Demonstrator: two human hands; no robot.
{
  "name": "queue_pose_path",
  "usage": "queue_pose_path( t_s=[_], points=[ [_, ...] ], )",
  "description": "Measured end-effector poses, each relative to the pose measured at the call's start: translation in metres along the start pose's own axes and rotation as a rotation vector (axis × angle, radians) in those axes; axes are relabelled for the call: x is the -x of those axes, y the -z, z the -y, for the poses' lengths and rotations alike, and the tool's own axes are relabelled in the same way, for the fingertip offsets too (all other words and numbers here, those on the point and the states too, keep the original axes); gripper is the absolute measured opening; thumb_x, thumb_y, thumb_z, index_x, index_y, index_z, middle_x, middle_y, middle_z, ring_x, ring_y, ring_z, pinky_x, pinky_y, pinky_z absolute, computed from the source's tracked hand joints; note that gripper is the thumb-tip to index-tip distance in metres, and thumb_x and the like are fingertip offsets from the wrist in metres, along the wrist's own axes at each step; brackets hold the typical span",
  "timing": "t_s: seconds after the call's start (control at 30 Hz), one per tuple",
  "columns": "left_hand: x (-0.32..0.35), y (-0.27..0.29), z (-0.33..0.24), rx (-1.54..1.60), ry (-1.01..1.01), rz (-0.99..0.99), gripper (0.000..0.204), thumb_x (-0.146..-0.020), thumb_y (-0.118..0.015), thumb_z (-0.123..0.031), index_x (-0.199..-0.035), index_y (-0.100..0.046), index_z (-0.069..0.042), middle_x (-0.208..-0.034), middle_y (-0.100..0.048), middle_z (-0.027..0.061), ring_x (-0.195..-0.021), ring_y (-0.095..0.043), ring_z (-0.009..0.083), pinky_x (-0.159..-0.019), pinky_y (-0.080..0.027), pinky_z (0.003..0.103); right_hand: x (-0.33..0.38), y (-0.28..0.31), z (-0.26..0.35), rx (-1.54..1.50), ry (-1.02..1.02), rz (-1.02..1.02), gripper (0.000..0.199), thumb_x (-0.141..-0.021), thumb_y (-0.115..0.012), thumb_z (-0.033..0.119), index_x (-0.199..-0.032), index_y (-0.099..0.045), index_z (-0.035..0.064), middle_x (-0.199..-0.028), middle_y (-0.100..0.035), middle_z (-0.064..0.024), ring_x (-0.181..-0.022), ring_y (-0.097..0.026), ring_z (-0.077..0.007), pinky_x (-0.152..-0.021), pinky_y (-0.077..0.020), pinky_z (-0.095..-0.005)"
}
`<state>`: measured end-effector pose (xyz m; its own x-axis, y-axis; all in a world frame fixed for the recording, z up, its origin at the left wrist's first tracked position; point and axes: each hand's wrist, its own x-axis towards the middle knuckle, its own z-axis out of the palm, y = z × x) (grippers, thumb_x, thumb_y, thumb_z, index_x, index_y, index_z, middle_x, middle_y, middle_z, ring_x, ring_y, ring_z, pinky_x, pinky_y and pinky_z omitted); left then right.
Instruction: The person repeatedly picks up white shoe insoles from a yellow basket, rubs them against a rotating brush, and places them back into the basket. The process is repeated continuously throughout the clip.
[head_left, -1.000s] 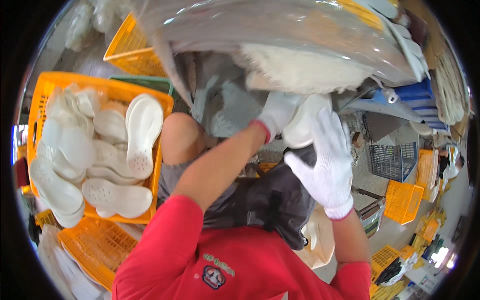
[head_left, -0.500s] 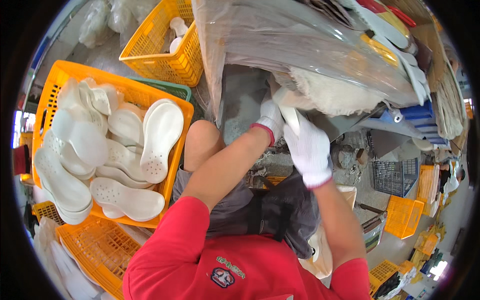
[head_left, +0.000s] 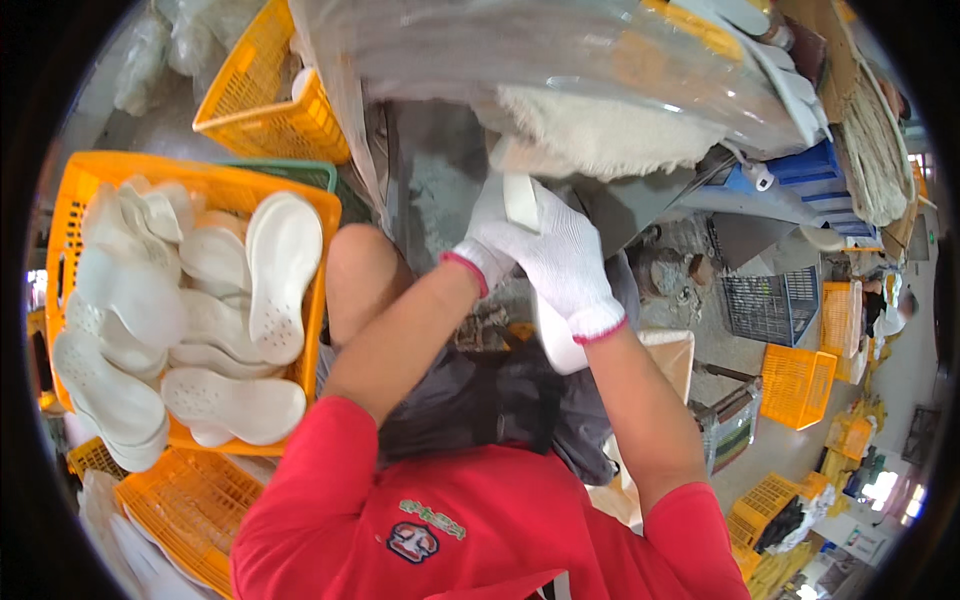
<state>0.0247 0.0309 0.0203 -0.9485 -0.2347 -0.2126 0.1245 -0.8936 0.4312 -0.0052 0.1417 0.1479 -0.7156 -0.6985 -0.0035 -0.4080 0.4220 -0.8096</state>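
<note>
A white insole is gripped between both my hands below the machine. Its one end shows between my fingers, and its other end hangs under my right wrist. My left hand, in a white knit glove with a red cuff, is closed round its left side, with the fingers partly hidden. Gloved alike, my right hand is wrapped over it from the right. Just beyond my fingers is a shaggy off-white cloth wheel or pad. Whether the insole touches it I cannot tell.
Several perforated white insoles fill an orange crate on the left. A yellow crate stands behind it, another orange crate below. Plastic sheeting covers the machine. Right are a dark blue crate and an orange basket.
My right hand has moved left and up, closer to the left one. The insole has turned, and an end of it now shows beneath my right wrist. The whole view has shifted slightly.
</note>
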Motion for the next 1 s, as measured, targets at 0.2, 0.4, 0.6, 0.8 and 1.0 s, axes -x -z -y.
queue_pose_path(
  t_s=[0.2, 0.4, 0.6, 0.8, 1.0],
  points=[
    [-0.016, -0.021, -0.029, 0.062, 0.191, -0.203, 0.085, -0.100, -0.040, -0.092, -0.130, -0.062, -0.015, -0.102, -0.066, 0.0124, -0.076, -0.065, 0.0350, -0.068, -0.059, 0.057, 0.053, 0.021, 0.047, -0.052, 0.068, 0.157, 0.078, -0.091, -0.081, 0.015, -0.160, -0.048, -0.0001, -0.143, -0.067, -0.0128, -0.125, -0.069, -0.0219, -0.101, -0.0573, -0.0341],
    [-0.026, -0.052, -0.053, 0.089, 0.019, -0.212, 0.080, -0.104, -0.043, -0.083, -0.140, -0.056, -0.014, -0.115, -0.066, 0.0141, -0.090, -0.068, 0.0370, -0.073, -0.061, 0.058, -0.009, 0.018, 0.074, -0.161, -0.292, 0.329, 0.047, -0.097, -0.079, 0.028, -0.128, -0.067, -0.0048, -0.118, -0.075, -0.0193, -0.104, -0.075, -0.0311, -0.087, -0.0611, -0.0465],
    [-0.015, -0.031, -0.008, 0.262, 0.188, -0.108, 0.076, -0.107, -0.046, -0.075, -0.151, -0.051, -0.012, -0.129, -0.067, 0.0157, -0.104, -0.071, 0.0390, -0.079, -0.063, 0.058, 0.085, 0.009, 0.042, 0.471, 0.099, 0.080, 0.085, -0.087, -0.087, 0.028, -0.157, -0.051, -0.0050, -0.149, -0.063, -0.0289, -0.141, -0.058, -0.0508, -0.120, -0.0486, -0.0533],
    [-0.041, -0.027, -0.028, 0.042, 0.059, -0.115, 0.085, -0.108, -0.033, -0.079, -0.156, -0.048, -0.011, -0.131, -0.068, 0.0203, -0.097, -0.073, 0.0467, -0.081, -0.064, 0.062, 0.017, 0.013, 0.035, 0.453, 0.297, -0.059, 0.052, -0.083, -0.090, 0.026, -0.126, -0.072, 0.0042, -0.098, -0.078, -0.0213, -0.087, -0.078, -0.0417, -0.076, -0.0634, -0.0483],
    [-0.011, -0.021, -0.025, 0.462, 0.210, 0.099, 0.106, -0.103, -0.021, -0.089, -0.156, -0.049, -0.002, -0.123, -0.069, 0.0350, -0.104, -0.071, 0.0534, -0.095, -0.060, 0.065, 0.035, 0.019, 0.034, 0.679, 0.433, -0.078, 0.062, -0.083, -0.089, 0.022, -0.139, -0.069, 0.0044, -0.101, -0.078, -0.0218, -0.088, -0.078, -0.0420, -0.078, -0.0637, -0.0474]
  ],
)
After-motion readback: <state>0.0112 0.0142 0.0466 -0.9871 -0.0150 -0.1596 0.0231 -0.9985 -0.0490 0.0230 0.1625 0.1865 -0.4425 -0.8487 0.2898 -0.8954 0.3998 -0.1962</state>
